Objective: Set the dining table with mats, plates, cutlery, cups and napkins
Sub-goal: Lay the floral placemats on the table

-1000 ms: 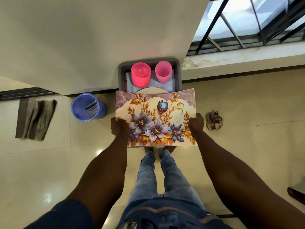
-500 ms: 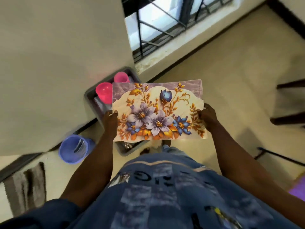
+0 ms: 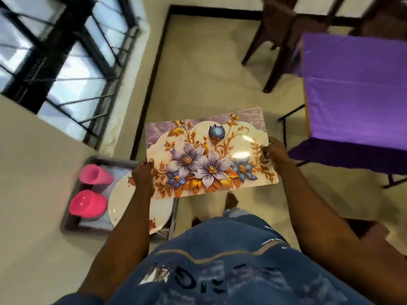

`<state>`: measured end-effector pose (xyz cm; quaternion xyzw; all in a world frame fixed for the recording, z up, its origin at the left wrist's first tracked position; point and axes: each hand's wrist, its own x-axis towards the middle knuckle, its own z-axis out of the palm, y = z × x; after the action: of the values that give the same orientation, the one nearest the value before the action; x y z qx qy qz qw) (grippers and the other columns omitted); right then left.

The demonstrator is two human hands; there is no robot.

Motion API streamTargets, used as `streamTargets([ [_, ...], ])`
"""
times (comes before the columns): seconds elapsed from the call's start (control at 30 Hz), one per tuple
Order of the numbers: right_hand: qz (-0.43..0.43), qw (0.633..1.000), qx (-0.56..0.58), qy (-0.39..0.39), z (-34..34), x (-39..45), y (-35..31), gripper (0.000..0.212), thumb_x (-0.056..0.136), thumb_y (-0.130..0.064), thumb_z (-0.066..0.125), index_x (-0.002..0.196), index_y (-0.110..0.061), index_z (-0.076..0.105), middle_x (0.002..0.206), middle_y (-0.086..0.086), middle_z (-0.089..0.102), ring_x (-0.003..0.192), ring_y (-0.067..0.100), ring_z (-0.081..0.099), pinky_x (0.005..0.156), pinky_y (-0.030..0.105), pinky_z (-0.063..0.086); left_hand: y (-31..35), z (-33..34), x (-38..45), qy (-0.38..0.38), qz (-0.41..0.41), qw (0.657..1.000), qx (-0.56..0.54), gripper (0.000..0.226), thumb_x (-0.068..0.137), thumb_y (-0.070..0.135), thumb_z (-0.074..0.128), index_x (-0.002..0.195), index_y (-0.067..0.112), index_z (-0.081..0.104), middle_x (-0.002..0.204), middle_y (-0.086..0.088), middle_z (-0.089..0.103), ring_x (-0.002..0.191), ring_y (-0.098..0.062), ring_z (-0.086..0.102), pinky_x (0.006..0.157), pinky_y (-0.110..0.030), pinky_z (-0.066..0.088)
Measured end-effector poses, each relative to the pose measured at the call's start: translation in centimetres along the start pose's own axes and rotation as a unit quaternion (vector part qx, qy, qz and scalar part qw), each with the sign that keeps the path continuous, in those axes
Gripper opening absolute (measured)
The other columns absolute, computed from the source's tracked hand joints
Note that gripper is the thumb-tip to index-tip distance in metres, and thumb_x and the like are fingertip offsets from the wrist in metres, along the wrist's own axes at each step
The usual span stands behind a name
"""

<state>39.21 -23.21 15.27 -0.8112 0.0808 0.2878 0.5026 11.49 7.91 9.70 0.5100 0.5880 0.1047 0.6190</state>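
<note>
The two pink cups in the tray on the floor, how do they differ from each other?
The upper pink cup is a paler pink and its opening barely shows from here; the lower pink cup is a deeper, hotter pink and shows its open mouth and inside. The upper one sits at the tray's window end, the lower nearer the person. Both sit beside the white floral plate and look alike in shape.

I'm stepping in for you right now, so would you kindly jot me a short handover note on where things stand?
Left hand and right hand each grip a short edge of the floral mat, held in the air.
Two pink cups and a plate sit in the grey tray on the floor.
The purple table shows nothing laid yet.
Left: mats, plates, cutlery, cups, napkins.
</note>
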Motion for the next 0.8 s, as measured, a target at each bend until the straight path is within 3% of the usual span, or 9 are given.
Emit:
streamTargets([
  [0.03,0.005,1.000,0.020,0.020,-1.6,-0.3,0.7,0.041,0.085,0.008,0.051,0.121,-0.007,0.064,0.092,0.008,0.065,0.065,0.011,0.057,0.048,0.022,0.044,0.4,1.5,0.4,-0.023,-0.001,0.999,0.024,0.047,0.082,0.050,0.068,0.118,0.019,0.066,0.120,-0.009,0.064,0.108,-0.029,0.059,0.099,-0.047,0.048],
  [0.13,0.021,0.995,0.061,0.080,-6.5,-1.7,2.2,0.037,0.085,0.011,0.048,0.113,-0.007,0.064,0.077,0.004,0.062,0.049,0.005,0.057,0.038,0.017,0.040,1.9,6.8,-0.7,-0.066,0.051,0.995,0.053,0.029,0.088,0.036,0.066,0.110,0.017,0.071,0.106,-0.002,0.071,0.097,-0.025,0.067,0.079,-0.032,0.056],
  [0.27,0.042,0.986,0.093,0.133,-12.4,-2.4,4.0,0.034,0.087,0.006,0.048,0.111,-0.009,0.066,0.082,0.009,0.065,0.052,0.014,0.055,0.039,0.019,0.041,3.3,13.8,-2.1,-0.085,0.085,0.991,0.057,0.026,0.086,0.026,0.067,0.110,0.017,0.074,0.102,-0.001,0.075,0.098,-0.025,0.071,0.089,-0.043,0.057],
  [0.4,0.055,0.975,0.123,0.179,-18.9,-1.6,6.1,0.027,0.087,0.005,0.049,0.104,-0.006,0.066,0.083,0.012,0.066,0.055,0.017,0.057,0.046,0.025,0.041,4.8,21.8,-3.8,-0.117,0.089,0.984,0.102,0.039,0.086,0.033,0.064,0.121,0.015,0.066,0.120,-0.010,0.068,0.109,-0.026,0.064,0.098,-0.045,0.051],
  [0.47,0.061,0.970,0.124,0.199,-22.6,-0.7,6.5,0.016,0.088,0.004,0.051,0.094,-0.003,0.063,0.077,0.014,0.062,0.053,0.019,0.054,0.047,0.026,0.039,5.1,26.2,-5.4,-0.127,0.086,0.981,0.117,0.042,0.089,0.035,0.063,0.124,0.013,0.064,0.123,-0.010,0.066,0.114,-0.028,0.062,0.095,-0.041,0.050],
  [0.57,0.067,0.966,0.116,0.221,-28.2,1.3,7.1,0.016,0.088,0.005,0.052,0.078,-0.007,0.056,0.071,0.011,0.058,0.053,0.018,0.052,0.047,0.025,0.038,5.2,32.4,-8.7,-0.122,0.141,0.970,0.156,0.034,0.098,0.030,0.057,0.121,0.007,0.067,0.111,-0.008,0.066,0.102,-0.024,0.061,0.078,-0.026,0.045],
  [0.63,0.066,0.965,0.110,0.230,-32.0,3.3,7.5,0.014,0.086,0.006,0.051,0.081,-0.006,0.056,0.070,0.011,0.057,0.053,0.019,0.052,0.046,0.025,0.038,5.0,36.7,-10.5,-0.131,0.154,0.969,0.145,0.029,0.098,0.024,0.056,0.116,0.005,0.068,0.102,-0.007,0.066,0.091,-0.019,0.057,0.069,-0.021,0.044],
  [0.8,0.051,0.963,0.100,0.247,-40.4,8.7,7.6,0.019,0.084,0.007,0.050,0.095,0.000,0.063,0.075,0.014,0.058,0.056,0.020,0.052,0.048,0.026,0.037,5.7,46.0,-14.4,-0.119,0.138,0.980,0.086,0.026,0.095,0.016,0.060,0.113,0.001,0.070,0.104,-0.007,0.069,0.086,-0.017,0.058,0.072,-0.023,0.043],
])
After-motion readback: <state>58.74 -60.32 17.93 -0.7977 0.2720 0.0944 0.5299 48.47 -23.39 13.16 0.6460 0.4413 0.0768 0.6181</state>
